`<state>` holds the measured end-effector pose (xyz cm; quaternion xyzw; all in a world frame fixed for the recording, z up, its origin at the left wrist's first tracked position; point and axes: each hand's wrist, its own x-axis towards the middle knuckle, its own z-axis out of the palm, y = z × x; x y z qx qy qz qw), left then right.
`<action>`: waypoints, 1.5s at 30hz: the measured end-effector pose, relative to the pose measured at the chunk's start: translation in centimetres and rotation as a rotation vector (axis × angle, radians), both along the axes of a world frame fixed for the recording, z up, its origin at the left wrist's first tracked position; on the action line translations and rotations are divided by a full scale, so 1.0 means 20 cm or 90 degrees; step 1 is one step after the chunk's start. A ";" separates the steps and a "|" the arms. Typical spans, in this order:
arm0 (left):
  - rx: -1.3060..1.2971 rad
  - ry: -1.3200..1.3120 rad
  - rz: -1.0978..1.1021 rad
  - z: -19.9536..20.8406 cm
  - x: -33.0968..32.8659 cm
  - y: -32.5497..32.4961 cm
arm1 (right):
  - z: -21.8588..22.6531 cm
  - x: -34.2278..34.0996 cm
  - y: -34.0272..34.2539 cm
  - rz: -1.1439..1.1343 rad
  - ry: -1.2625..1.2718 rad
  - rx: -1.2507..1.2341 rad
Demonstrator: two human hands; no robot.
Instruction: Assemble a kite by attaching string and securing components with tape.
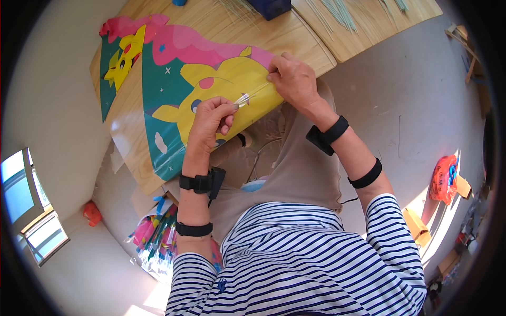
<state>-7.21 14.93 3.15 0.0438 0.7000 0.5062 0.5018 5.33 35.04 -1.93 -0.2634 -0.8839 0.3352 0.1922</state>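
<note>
A large kite sheet (174, 89), printed with a yellow cartoon figure on green and a wavy pink band, lies over the table and hangs past its near edge. Above the yellow part, my left hand (213, 121) is closed, thumb and forefinger pinching a small clear, shiny strip (242, 100). Whether that strip touches the sheet I cannot tell. My right hand (296, 81) grips the sheet's right edge, close to where yellow meets pink. Its fingertips are partly hidden. Dark straps circle both of my forearms.
Another printed sheet (126, 55) lies at the left of the wooden table (311, 45). Thin pale green rods (337, 15) and a dark blue box (270, 8) are at the far side. A clear bag of colourful pieces (158, 237) stands lower left; a red bag (444, 179) sits at right.
</note>
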 end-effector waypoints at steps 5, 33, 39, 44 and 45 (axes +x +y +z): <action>0.024 -0.028 -0.024 -0.01 -0.07 -0.06 | 0.00 0.00 0.00 -0.002 0.003 -0.007; 0.122 -0.069 -0.050 -0.08 -0.12 -0.17 | 0.07 0.02 0.04 0.015 0.031 -0.025; 0.133 -0.077 -0.032 -0.11 -0.11 -0.17 | 0.16 -0.02 -0.11 0.080 0.081 -0.324; 0.148 -0.071 -0.011 -0.09 -0.09 -0.16 | 0.05 -0.03 -0.11 0.059 0.050 -0.310; 0.155 -0.065 -0.006 -0.08 -0.09 -0.16 | 0.06 -0.03 -0.10 0.062 0.056 -0.330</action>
